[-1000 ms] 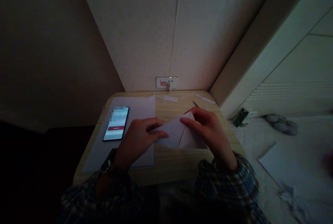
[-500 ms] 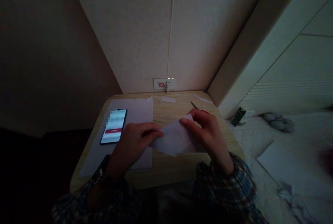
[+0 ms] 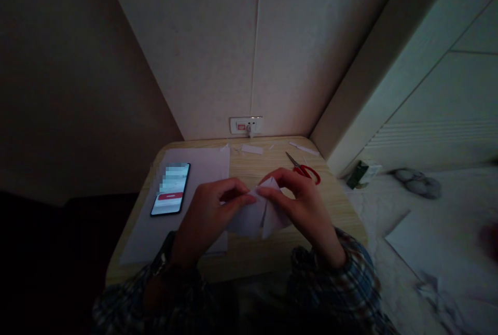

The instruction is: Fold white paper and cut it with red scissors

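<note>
A folded sheet of white paper [image 3: 249, 219] is held up above the small wooden table [image 3: 272, 257], with a crease or gap running down its middle. My left hand [image 3: 212, 210] pinches its left part between thumb and fingers. On the other side my right hand [image 3: 299, 200] grips the paper near its upper point, thumb on the near face. The two hands' fingertips are close together. Beyond my right hand lie scissors [image 3: 311, 173] with red handles, their blades pointing up and left. The paper's lower edge hangs over the table.
White sheets [image 3: 210, 166] lie on the table's left, with a lit phone [image 3: 170, 190] on them. Paper scraps [image 3: 252, 149] lie along the back edge, below a wall socket [image 3: 246, 125]. Right of the table are a green box [image 3: 357, 174], a grey item [image 3: 416, 182] and more paper [image 3: 428, 244].
My hands have come closer together, and the paper between them is bent along its middle. My right hand has shifted left, uncovering the scissors' red handles.
</note>
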Available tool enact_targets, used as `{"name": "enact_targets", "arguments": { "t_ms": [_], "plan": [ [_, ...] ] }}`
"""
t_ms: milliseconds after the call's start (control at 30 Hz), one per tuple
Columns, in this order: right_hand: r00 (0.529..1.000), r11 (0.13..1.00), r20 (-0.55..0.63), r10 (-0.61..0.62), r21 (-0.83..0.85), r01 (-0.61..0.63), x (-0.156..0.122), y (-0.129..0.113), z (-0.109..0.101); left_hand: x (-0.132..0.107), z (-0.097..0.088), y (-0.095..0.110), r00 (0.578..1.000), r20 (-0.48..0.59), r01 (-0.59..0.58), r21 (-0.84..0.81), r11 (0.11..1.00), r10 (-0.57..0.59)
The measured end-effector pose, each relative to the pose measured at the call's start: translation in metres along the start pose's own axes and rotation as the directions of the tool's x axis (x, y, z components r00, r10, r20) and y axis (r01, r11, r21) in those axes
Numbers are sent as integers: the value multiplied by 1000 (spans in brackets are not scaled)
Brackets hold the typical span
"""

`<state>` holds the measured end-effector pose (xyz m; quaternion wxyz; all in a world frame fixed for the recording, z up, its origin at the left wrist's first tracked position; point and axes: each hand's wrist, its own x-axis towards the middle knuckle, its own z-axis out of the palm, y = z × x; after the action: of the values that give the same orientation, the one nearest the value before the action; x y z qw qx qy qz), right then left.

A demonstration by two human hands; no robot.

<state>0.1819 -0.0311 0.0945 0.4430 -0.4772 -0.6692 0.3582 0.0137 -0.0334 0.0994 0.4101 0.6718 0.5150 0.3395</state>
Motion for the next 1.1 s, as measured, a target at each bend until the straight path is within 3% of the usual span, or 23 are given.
{"name": "enact_targets", "arguments": {
  "t_ms": [467,633,700,833,933,1100],
  "plan": [
    [994,987,107,-24,-154,40,-1,-3,-8,-3,2,1,993,-16,-114,179,977,119],
    [999,992,-23,39,-118,-41,2,4,-12,-3,-7,-11,994,12,-107,120,987,106],
    [991,996,-110,73,-47,-78,3,9,-15,-3,-16,-17,997,-45,-58,129,990,64],
    [974,985,-199,108,153,-78,5,16,-14,0,-29,-21,977,-200,50,-90,995,-67],
    [986,983,-147,85,175,-59,5,19,-11,4,-29,-18,949,-296,24,-284,959,-111],
    [995,989,-27,92,115,-89,3,22,-11,9,-23,-15,928,-362,-51,-348,936,-84]
  ]
}}
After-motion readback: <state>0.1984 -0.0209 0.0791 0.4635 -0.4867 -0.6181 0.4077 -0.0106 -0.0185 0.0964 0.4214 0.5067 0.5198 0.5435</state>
